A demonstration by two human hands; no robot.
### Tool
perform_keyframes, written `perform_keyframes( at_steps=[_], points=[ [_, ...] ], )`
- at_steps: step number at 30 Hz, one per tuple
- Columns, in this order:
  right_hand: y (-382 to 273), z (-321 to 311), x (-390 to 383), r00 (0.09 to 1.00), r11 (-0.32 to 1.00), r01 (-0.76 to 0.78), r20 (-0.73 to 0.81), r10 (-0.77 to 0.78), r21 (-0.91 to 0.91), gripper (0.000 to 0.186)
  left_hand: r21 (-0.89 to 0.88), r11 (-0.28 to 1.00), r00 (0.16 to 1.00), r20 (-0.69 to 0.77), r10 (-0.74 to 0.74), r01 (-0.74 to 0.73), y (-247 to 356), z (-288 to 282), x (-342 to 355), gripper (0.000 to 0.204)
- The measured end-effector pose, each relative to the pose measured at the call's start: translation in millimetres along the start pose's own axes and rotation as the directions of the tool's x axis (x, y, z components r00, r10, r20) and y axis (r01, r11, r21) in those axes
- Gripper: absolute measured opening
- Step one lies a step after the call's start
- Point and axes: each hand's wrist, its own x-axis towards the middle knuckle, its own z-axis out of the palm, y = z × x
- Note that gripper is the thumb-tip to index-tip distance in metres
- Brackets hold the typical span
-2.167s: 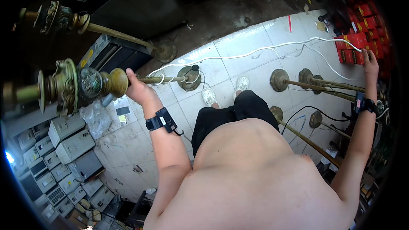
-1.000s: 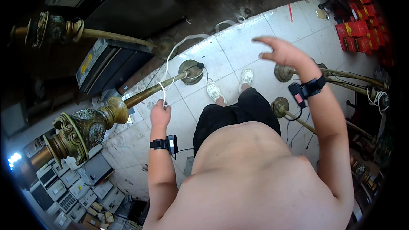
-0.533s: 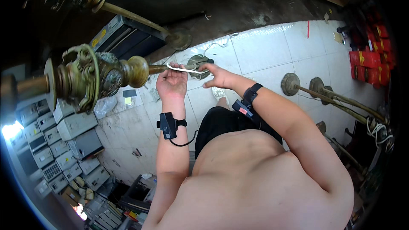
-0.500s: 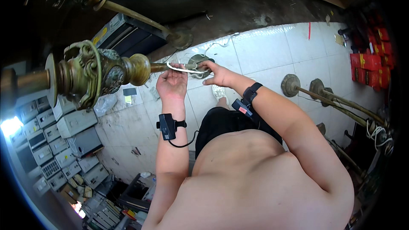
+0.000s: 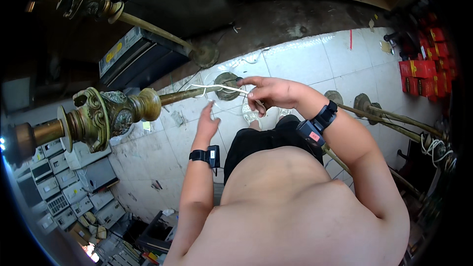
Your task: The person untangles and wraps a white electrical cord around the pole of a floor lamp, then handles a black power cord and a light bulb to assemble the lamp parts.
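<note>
Above the white tiled floor [image 5: 305, 59], my right hand [image 5: 273, 93] pinches a thin white cord [image 5: 217, 87] between thumb and fingertips, its other fingers curled loosely. The cord runs leftward from that pinch, along the brass lamp pole [image 5: 187, 96] that leans out from its round base [image 5: 226, 79] toward the ornate brass fitting [image 5: 103, 116] at my left. My left hand [image 5: 207, 123] hovers just below the pole, fingers spread and holding nothing, apart from the cord. Both wrists wear black bands. More brass poles [image 5: 394, 116] lie to my right, near stacked red boxes [image 5: 423, 74].
</note>
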Motion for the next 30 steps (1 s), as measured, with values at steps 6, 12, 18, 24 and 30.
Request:
perform_keyframes(
  at_steps=[6,12,18,24,30],
  points=[
    [-40,21,-19,0.961,0.941,0.268,0.006,-0.275,0.205,0.082,0.556,0.815,0.935,0.35,-0.052,-0.163,39,29,14,0.037],
    [-39,-7,-20,0.869,0.788,0.491,-0.151,-0.47,0.373,0.054,0.098,0.901,0.717,0.645,0.265,-0.422,136,-8,-2,0.032],
    [29,-65,-7,0.942,0.952,0.306,-0.146,-0.302,0.004,0.07,-0.764,0.623,0.817,0.461,0.346,0.167,208,-40,-2,0.04],
    [43,-19,-19,0.965,0.843,0.172,0.26,-0.04,-0.509,0.094,-0.959,-0.203,0.94,0.125,0.317,0.196,310,-59,14,0.04],
    [16,-12,-30,0.915,0.775,0.378,0.333,-0.228,-0.507,0.021,-0.997,-0.073,0.878,-0.054,0.476,-0.022,358,-88,28,0.04]
  ],
)
